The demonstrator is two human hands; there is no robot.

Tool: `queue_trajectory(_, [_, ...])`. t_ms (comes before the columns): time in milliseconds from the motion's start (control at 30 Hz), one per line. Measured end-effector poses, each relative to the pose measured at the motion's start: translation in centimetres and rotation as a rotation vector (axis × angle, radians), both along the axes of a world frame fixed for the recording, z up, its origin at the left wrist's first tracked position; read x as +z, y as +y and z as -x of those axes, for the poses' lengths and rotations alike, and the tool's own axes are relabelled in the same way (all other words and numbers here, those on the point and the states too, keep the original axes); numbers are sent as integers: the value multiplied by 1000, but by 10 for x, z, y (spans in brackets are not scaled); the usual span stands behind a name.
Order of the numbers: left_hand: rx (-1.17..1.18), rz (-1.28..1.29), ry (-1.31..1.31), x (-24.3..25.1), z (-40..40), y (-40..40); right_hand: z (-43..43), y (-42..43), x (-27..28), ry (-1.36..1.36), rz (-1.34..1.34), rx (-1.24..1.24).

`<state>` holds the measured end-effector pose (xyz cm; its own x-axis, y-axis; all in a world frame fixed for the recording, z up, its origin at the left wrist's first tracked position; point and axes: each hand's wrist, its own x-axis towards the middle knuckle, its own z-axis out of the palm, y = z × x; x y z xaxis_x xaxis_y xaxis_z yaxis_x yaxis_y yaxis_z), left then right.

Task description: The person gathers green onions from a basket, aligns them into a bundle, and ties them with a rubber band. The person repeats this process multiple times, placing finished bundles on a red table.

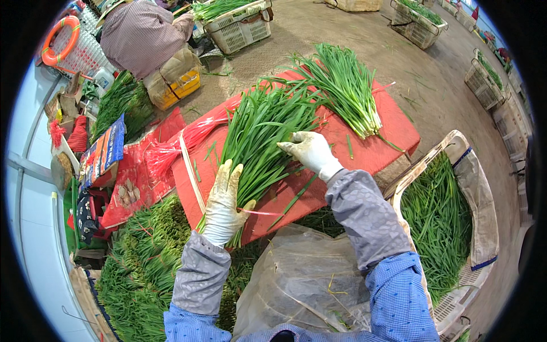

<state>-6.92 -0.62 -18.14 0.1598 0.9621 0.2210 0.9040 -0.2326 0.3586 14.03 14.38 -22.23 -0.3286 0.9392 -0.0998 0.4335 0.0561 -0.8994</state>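
A bunch of green garlic chives [265, 132] lies across the red-covered bench [342, 171] before me, its leaf ends pointing away. My left hand [224, 201], in a stained white glove, clasps its lower part, fingers along the left side and thumb on the right. A pink tie [263, 212] sticks out by that thumb. My right hand [311, 151], gloved too, is at the bunch's right edge with thumb and forefinger close together; whether a leaf is between them is unclear. A second bunch [348, 94] rests at the bench's far end, pale stems towards me.
Red plastic strips [188, 143] lie at the bench's left. Stacked chive bunches [145, 260] fill the lower left. A crate of loose greens [440, 222] stands at my right. Ahead, a person [136, 38] sits on a padded yellow crate [181, 87], near another filled crate [239, 32].
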Motion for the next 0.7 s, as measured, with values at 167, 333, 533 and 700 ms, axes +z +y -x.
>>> queue_trajectory(167, [-1, -12, 10, -3, 2, 2, -16, -8, -3, -109, -96, 12])
queue_trajectory(333, [-3, -25, 7, -3, 3, 0, -14, -17, 1, -311, -266, -17])
queue_trajectory(533, [-7, -28, 9, -2, 3, 1, -13, -23, -4, -231, -426, -87])
queue_trajectory(700, [-2, -35, 24, -4, 3, 0, -16, -15, 11, -395, -482, -81])
